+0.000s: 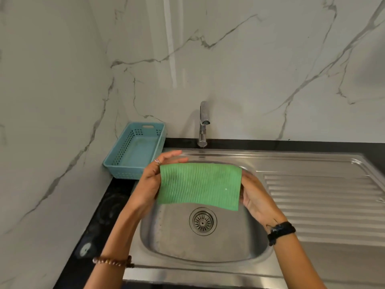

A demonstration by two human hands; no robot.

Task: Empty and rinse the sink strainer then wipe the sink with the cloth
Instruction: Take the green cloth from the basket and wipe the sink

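Holding green cloth (199, 186) between left hand (151, 180), right hand (253, 197); unlabelled

No readable text, label, brand, number or sign anywhere in view.

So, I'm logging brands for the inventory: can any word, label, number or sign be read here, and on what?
None: no readable text appears anywhere.
The green cloth, tap, blue basket and sink show no lettering.
A pale round mark on the black counter is too blurred to read.
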